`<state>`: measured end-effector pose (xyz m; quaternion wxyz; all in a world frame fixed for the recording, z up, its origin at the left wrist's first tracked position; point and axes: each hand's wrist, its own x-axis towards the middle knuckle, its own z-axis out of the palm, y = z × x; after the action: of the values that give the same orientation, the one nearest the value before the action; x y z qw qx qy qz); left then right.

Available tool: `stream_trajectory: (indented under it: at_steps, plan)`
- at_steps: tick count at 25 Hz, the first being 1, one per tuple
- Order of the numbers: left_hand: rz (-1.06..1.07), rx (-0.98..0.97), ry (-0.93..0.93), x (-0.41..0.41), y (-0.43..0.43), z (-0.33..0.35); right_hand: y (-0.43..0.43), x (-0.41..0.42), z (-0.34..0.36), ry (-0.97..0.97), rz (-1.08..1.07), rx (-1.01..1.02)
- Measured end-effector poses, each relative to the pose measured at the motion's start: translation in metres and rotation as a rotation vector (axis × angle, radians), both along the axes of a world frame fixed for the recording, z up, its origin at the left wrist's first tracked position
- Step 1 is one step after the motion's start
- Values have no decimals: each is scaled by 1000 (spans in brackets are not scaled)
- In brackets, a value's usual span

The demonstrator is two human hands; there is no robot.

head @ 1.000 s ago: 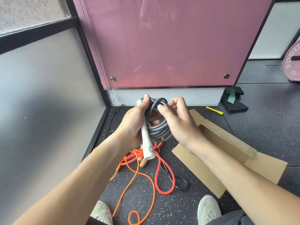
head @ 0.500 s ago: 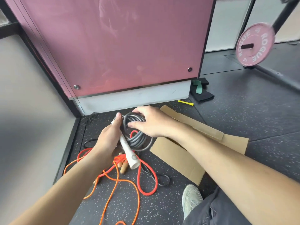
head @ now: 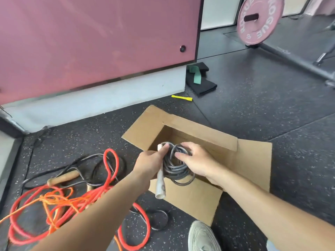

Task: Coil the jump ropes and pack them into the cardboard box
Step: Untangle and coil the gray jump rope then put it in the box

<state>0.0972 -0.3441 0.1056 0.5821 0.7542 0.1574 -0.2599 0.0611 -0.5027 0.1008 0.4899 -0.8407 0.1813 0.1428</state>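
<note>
A coiled grey jump rope [head: 176, 169] with white handles [head: 160, 185] hangs over the mouth of the open cardboard box [head: 197, 131]. My left hand [head: 150, 163] grips the handles and the coil's left side. My right hand [head: 197, 163] holds the coil's right side, partly inside the box. On the floor to the left lie a thick red rope [head: 110, 163], a thin orange rope [head: 52, 200] and a black rope with wooden handles [head: 62, 177], all loose and tangled together.
A pink wall panel [head: 90, 42] on a white base stands behind. A yellow stick [head: 181, 98] and black and green bands [head: 198, 78] lie beyond the box. A pink weight plate [head: 259, 20] on a barbell is at the far right. My shoe [head: 203, 236] is near the box's front flap.
Both hands have carried the grey coil rightwards and down, from above the tangled ropes to the box's opening. The view has swung right with them.
</note>
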Motion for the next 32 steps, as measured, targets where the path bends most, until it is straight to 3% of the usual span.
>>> stream_trajectory:
  at_steps: [3, 5, 11, 19, 21, 24, 28, 32]
  plan:
    - [-126, 33, 84, 31, -24, -50, -21, 17, -62, 172, -188, 205]
    - [-193, 31, 76, 53, -40, -70, -34, 29, -87, 154, -332, 282]
    - [-308, -55, -245, 111, -90, -109, -79, 78, -113, -171, -473, 51]
    - [-383, 38, -173, 152, -144, -135, -125, 130, -134, 1, -646, 236]
    - [-368, 56, -189, 154, -152, -135, -122, 134, -136, -98, -675, 117]
    - [-316, 233, -287, 161, -157, -137, -95, 128, -149, -326, -686, -86]
    - [-292, 355, 17, 162, -150, -152, -67, 125, -190, -93, -642, 99]
    - [-466, 568, -62, 178, -152, -169, -64, 154, -205, 54, -712, 158]
